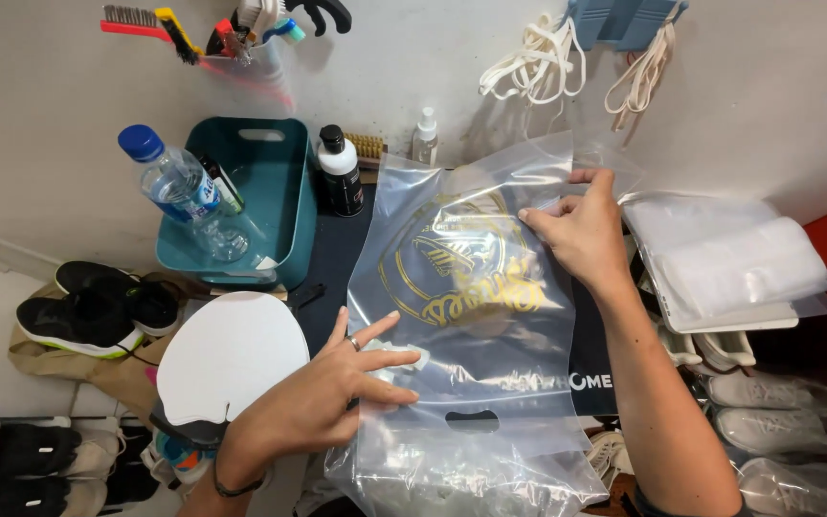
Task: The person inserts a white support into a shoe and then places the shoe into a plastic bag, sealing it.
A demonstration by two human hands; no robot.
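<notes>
A clear plastic bag [476, 287] with a gold round emblem and a cut-out handle lies across a dark table mat [332, 258]. My left hand [332, 397], a ring on one finger, presses flat on the bag's lower left edge with fingers spread. My right hand [581, 230] pinches the bag's upper right corner. More clear plastic [461, 474] bunches under the bag near me.
A teal bin [294, 206] holds a blue-capped water bottle [179, 187]. Behind stand a black bottle [342, 172], a small spray bottle [424, 134], brushes [160, 21] and white laces [538, 62]. A stack of clear bags [729, 258] lies right. A white board [227, 354] and shoes [88, 311] sit left.
</notes>
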